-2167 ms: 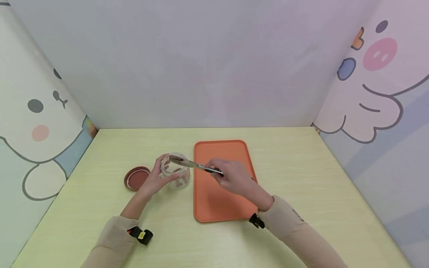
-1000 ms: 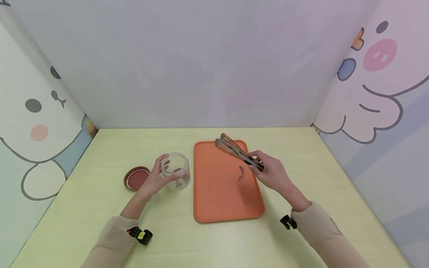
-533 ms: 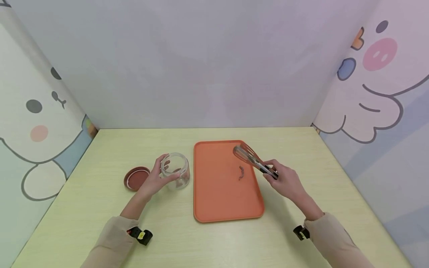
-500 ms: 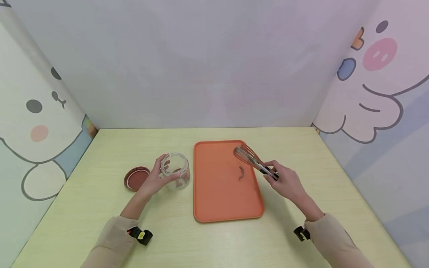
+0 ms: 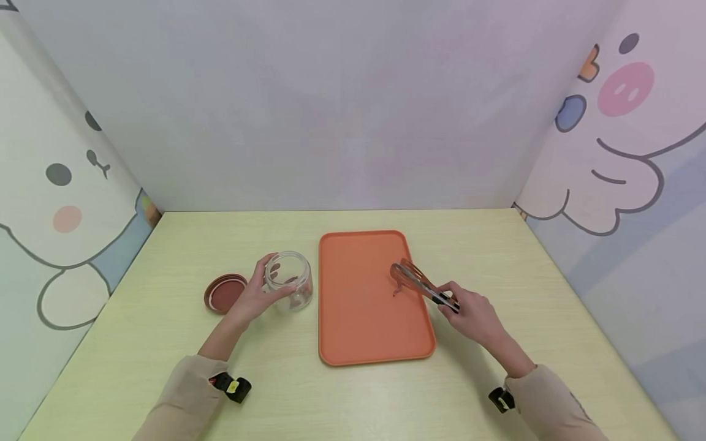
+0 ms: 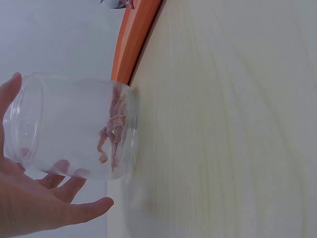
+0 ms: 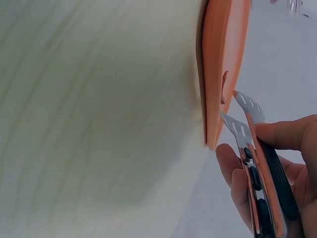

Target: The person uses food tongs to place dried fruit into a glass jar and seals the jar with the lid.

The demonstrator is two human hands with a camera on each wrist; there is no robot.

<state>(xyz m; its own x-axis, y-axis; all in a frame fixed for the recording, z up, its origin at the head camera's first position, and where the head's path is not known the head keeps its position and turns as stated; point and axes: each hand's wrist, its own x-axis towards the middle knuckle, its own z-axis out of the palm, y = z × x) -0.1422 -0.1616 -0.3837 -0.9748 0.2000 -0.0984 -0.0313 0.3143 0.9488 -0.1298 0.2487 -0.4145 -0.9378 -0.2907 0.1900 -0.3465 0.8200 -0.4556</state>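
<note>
My left hand (image 5: 254, 299) holds a clear glass jar (image 5: 301, 300) upright on the table, thumb across the near side of its rim and fingers round the back. In the left wrist view, several reddish-brown strips (image 6: 116, 125), like dried meat, lie at the bottom of the jar. My right hand (image 5: 475, 313) grips slotted metal tongs (image 5: 421, 283) by their black-sided handles. The tongs' tips are parted over the orange tray (image 5: 355, 327), right at a thin strip (image 5: 397, 291) of the same kind. In the right wrist view, that strip (image 7: 225, 85) lies ahead of the parted tips.
A dark red round lid (image 5: 225, 295) lies on the table, left of the jar and beside my left wrist. The tray sits close to the jar's right side. A pale wall (image 5: 342, 122) closes off the far edge of the wooden table (image 5: 287, 392).
My right hand has drawn the tongs from over the jar back to the tray, spread them, and lowered them to the strip. My left hand and the jar stay put.
</note>
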